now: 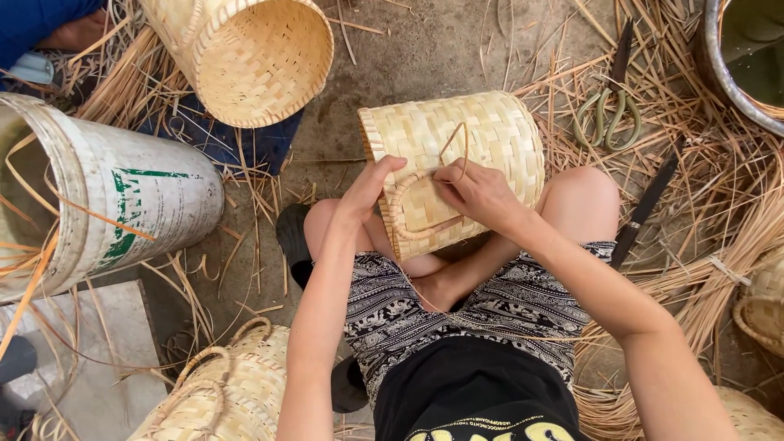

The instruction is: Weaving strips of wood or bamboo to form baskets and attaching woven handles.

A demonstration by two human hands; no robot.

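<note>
A woven bamboo basket (482, 139) lies on its side across my knees, its rim turned toward me. My left hand (371, 186) grips the rim at the near left, where a curved cane handle (400, 214) is attached. My right hand (478, 192) pinches a thin bamboo strip (454, 143) that loops up over the basket's wall. Both hands meet at the rim.
A second basket (253, 57) lies at the back left, a white plastic bucket (114, 196) on its side at left, and a finished handled basket (229, 392) by my left leg. Green-handled shears (606, 114) and a dark knife (645, 204) rest among loose strips at right. A metal basin (727, 73) sits in the corner.
</note>
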